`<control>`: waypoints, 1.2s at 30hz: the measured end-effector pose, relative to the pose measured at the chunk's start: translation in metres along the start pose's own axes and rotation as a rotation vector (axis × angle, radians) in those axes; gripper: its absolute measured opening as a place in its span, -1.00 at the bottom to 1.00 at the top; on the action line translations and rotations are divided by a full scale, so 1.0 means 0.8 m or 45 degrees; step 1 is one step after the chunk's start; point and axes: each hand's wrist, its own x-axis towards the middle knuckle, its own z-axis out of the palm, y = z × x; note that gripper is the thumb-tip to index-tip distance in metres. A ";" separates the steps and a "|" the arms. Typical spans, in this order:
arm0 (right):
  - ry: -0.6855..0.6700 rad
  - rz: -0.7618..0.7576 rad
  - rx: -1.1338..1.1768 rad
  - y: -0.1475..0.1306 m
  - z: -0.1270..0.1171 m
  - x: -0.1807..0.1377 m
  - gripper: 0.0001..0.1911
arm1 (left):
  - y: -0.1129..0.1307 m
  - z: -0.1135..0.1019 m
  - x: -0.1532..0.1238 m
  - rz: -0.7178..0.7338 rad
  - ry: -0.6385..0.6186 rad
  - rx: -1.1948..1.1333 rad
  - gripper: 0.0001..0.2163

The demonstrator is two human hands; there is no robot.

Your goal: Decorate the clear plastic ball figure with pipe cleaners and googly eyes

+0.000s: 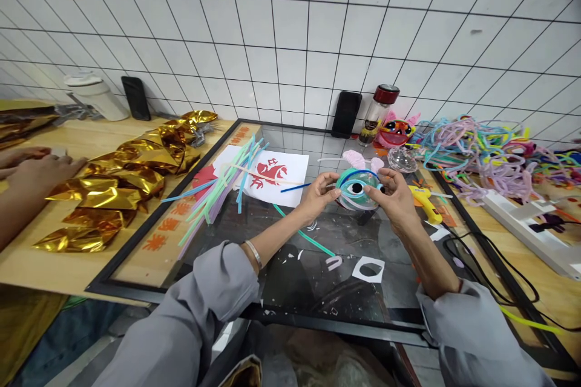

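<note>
Between my two hands is a round craft figure, made of teal and blue pipe cleaners, with a black-and-white eye and pink fuzzy ears. My left hand grips its left side, thumb and fingers pinched at the rim. My right hand grips the opposite side, its thumb near the eye. A dark blue pipe cleaner sticks out to the left by my left hand. Below lie a green pipe cleaner, a bent pale piece and a white paper square with a cut-out hole.
A yellow glue gun lies right of my right hand, near a white power strip and black cable. Pipe cleaner bundles, a glass bottle and a phone surround the board. Gold foil and another person's hands are left.
</note>
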 end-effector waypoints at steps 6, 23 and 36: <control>0.026 0.008 0.009 -0.001 0.001 0.000 -0.30 | -0.002 0.003 0.000 0.013 0.049 -0.015 -0.52; 0.021 -0.002 -0.015 -0.001 0.002 0.002 -0.28 | -0.002 0.003 -0.001 0.085 0.090 0.103 -0.76; 0.013 0.022 -0.004 -0.007 0.001 -0.001 -0.33 | 0.000 0.001 -0.005 0.055 0.064 0.102 -0.76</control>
